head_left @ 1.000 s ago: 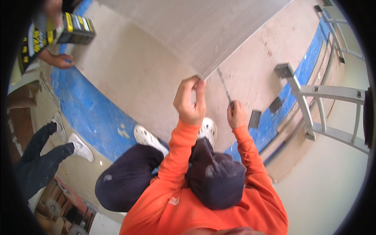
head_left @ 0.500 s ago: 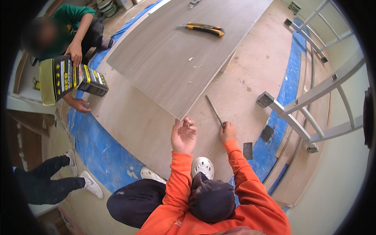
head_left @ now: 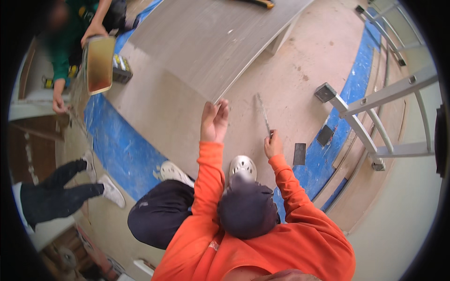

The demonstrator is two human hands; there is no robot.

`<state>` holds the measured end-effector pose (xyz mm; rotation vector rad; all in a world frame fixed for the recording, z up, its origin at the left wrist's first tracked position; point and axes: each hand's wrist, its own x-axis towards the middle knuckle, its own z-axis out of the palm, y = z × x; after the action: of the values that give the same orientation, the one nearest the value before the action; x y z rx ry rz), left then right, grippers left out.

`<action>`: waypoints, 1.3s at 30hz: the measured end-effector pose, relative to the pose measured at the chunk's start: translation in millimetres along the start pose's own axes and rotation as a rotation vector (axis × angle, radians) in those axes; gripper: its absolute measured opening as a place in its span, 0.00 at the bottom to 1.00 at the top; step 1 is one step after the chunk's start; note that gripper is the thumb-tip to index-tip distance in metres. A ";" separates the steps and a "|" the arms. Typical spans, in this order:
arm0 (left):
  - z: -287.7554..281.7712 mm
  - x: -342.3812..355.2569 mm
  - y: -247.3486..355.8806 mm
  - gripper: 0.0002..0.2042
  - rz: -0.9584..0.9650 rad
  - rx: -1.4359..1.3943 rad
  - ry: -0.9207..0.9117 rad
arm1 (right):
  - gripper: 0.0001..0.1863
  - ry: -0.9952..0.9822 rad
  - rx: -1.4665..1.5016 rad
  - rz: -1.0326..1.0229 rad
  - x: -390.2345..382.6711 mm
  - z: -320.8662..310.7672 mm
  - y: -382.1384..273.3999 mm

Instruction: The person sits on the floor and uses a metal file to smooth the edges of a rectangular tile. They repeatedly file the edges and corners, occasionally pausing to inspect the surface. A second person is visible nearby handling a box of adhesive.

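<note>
My left hand (head_left: 215,122), palm up, has its fingers closed at the near corner of a large grey wood-grain panel (head_left: 192,51). The fingertips pinch the edge there. In my right hand (head_left: 272,143) is a long thin grey bar (head_left: 263,110), gripped at its near end and pointing away from me. The bar is blurred and stays apart from the panel. An orange-and-black utility knife (head_left: 260,3) lies on the panel, partly cut off by the top of the view. Two small dark rectangular pieces, one nearer (head_left: 299,154) and one farther (head_left: 325,135), lie to the right.
On the left, a co-worker's hand (head_left: 95,32) holds a tipped metal tin (head_left: 100,65); a second tin (head_left: 122,70) stands beside it. An aluminium ladder (head_left: 361,124) stands at the right. Blue sheeting (head_left: 122,145) borders the pale board underneath. Another person's legs (head_left: 70,187) are at the left.
The view has shifted, so the panel and knife sit higher in it. The co-worker's tin has turned its shiny face toward me. My hands keep their holds; the bar has turned slightly upright.
</note>
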<state>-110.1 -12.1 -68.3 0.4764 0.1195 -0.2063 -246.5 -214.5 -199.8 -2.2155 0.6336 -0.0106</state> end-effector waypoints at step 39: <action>-14.4 6.9 -16.7 0.11 0.489 0.822 0.725 | 0.21 0.530 -0.404 -0.998 301.5 -121.5 -346.0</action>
<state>-108.1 -21.1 -89.6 1.3676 0.6313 0.4339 142.8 -247.1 70.0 -2.7107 -0.3030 -1.0785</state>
